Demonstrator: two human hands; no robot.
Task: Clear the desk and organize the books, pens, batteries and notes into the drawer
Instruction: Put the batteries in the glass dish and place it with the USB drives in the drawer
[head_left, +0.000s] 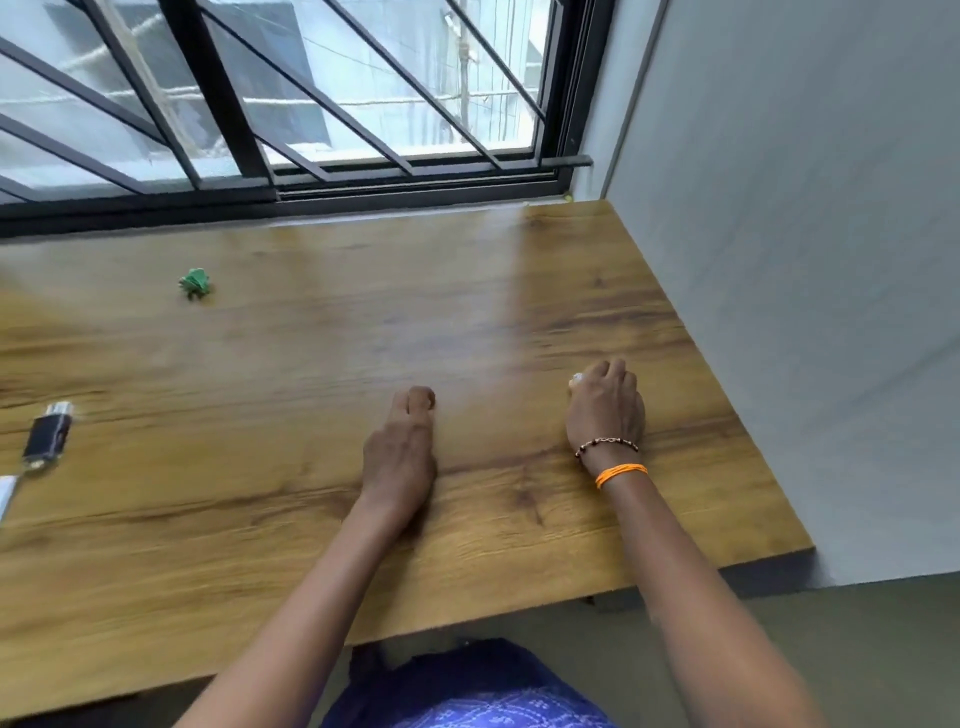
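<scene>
Both hands lay on the wooden desk (260, 519): left hand (400, 457) curled, empty; right hand (605, 410) cupped over something small and whitish, unidentifiable. Near the left edge, a light, stiff black-and-silver battery-like block (48, 436) probably suited pinching across its sides.

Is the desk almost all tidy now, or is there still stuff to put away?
Nearly tidy. Most of the wooden desk in view is bare, with no books or pens showing. The right hand curls over something small and pale; I can't tell what. The left hand rests curled and seems to hold nothing. Still out: a battery at the left edge, a little green thing farther back, and something white at the frame's edge. No drawer shows.
</scene>
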